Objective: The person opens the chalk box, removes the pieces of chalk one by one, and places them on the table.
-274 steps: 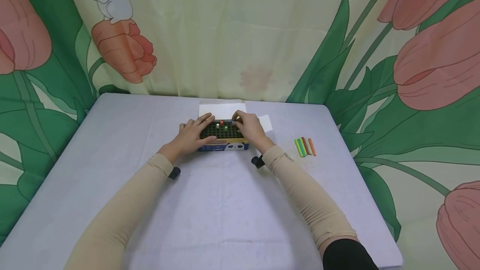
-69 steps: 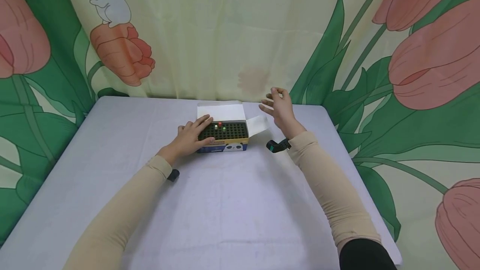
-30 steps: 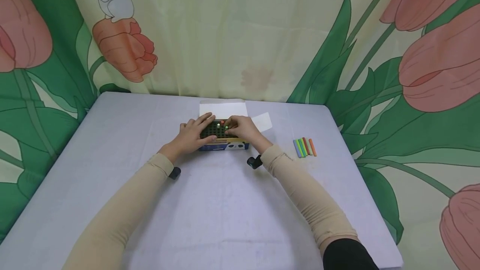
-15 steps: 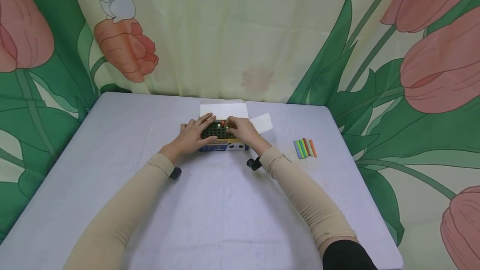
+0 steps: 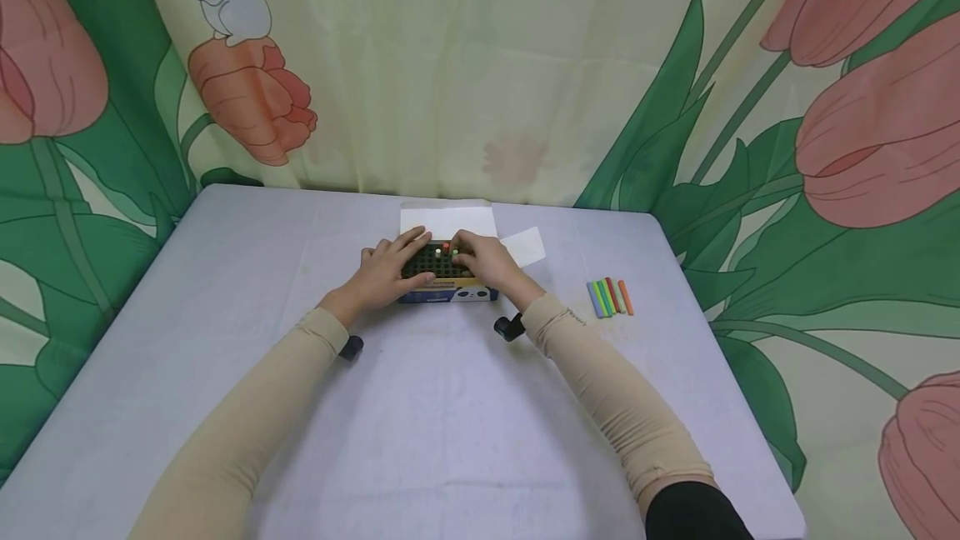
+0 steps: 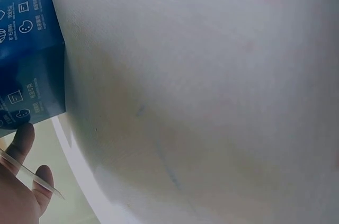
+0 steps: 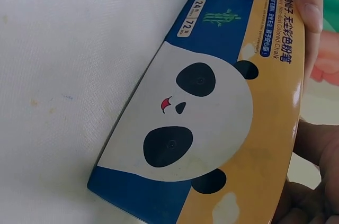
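Note:
An open chalk box (image 7: 222, 107), blue and yellow with a panda face, stands on the table in the head view. Its dark holed insert (image 5: 427, 269) faces up. My left hand (image 5: 378, 273) holds the box's left end, thumb along the front edge and fingers across the top. My right hand (image 5: 487, 261) reaches over the box from the right; its thumb and forefinger pinch a green chalk (image 5: 454, 252) at the insert. A white chalk (image 5: 438, 252) and a red chalk (image 5: 446, 247) stick up beside it. In the right wrist view, the pinch is hidden behind the box.
Several coloured chalks (image 5: 610, 297) lie side by side on the white-covered table (image 5: 420, 440), right of the box. Behind the box a white lid flap (image 5: 450, 217) stands folded back, and a side flap (image 5: 525, 247) sticks out to the right.
Since the oldest frame, a blue chalk has joined the row on the table. My right hand, raised off to the right 2.3 s ago, is back at the box; the green chalk has risen slightly.

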